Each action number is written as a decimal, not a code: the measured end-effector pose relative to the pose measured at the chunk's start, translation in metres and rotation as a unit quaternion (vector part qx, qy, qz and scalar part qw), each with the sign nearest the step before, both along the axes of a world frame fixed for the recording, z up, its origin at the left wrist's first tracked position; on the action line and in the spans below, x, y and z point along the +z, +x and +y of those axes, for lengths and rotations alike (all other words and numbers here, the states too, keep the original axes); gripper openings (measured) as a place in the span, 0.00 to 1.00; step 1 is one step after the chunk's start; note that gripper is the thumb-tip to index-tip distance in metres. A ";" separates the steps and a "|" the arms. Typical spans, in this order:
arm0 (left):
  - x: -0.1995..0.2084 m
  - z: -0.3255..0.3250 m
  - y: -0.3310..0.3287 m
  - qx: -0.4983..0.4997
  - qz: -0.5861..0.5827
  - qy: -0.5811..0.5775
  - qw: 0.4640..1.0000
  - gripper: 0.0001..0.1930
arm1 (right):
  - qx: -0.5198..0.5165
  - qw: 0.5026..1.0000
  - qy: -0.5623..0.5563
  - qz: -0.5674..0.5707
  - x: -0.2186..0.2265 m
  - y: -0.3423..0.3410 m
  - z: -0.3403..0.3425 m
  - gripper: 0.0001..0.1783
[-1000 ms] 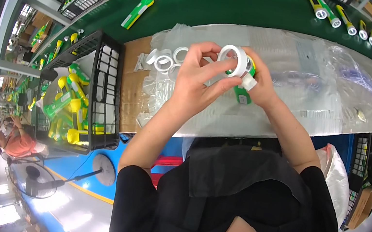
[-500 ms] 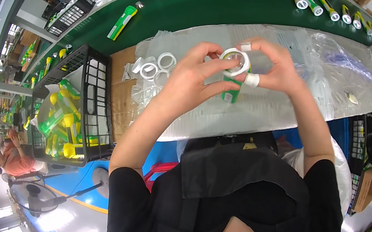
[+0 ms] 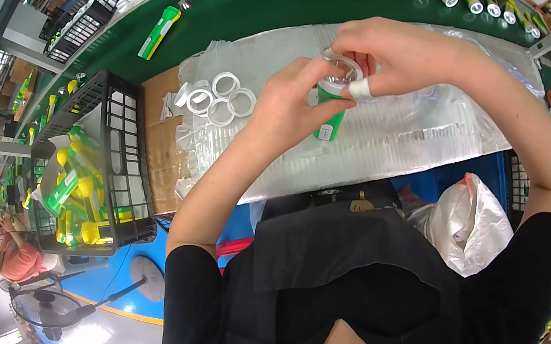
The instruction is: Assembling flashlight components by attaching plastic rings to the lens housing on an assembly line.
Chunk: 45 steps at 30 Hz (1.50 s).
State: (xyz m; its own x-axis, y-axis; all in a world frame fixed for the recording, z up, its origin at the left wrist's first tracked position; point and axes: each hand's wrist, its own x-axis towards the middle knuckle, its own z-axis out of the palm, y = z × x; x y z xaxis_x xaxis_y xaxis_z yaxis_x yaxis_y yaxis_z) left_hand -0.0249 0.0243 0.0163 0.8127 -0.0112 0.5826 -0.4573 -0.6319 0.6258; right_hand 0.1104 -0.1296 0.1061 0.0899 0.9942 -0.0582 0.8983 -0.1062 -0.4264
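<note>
A green flashlight stands roughly upright over the plastic-covered table between my hands. At its top is a white ring around a clear, shiny lens. My left hand is closed round the flashlight's upper part, with fingers at the ring's near left side. From the far right, my right hand grips the ring, its fingers curled over the rim and its white-taped thumb against the side. Left of the hands lie several loose white rings in a cluster.
A black crate of green and yellow flashlights stands at the left. One flashlight lies on the green surface behind, with a row of others at far right. A white sack sits below the table's right edge.
My right hand has turned over the ring, and my right elbow has swung outward and up. My left hand stays at the flashlight. The whole view has shifted slightly.
</note>
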 end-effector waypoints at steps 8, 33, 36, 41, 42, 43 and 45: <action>-0.005 0.001 0.005 0.014 -0.010 -0.014 1.000 0.18 | -0.153 0.983 -0.035 -0.096 -0.009 -0.003 0.001 0.21; -0.007 -0.008 0.008 0.057 -0.060 0.026 0.996 0.19 | -0.025 0.999 0.022 -0.030 -0.019 0.000 0.001 0.27; -0.003 -0.010 0.009 0.101 -0.054 0.048 0.992 0.19 | -0.182 0.975 0.025 -0.128 -0.023 -0.015 0.009 0.27; -0.008 -0.009 0.009 0.063 -0.071 0.009 0.995 0.19 | -0.037 0.979 0.198 -0.036 -0.019 0.000 0.002 0.32; -0.008 -0.009 0.009 0.044 -0.079 -0.009 0.996 0.20 | -0.037 0.979 0.197 -0.036 -0.015 -0.004 0.002 0.32; -0.007 -0.008 0.009 0.044 -0.078 -0.009 0.996 0.20 | -0.088 0.990 0.083 -0.066 -0.009 -0.008 0.001 0.31; -0.002 -0.008 0.006 0.071 -0.055 0.035 0.995 0.20 | -0.137 0.986 -0.035 -0.093 -0.001 -0.018 0.007 0.30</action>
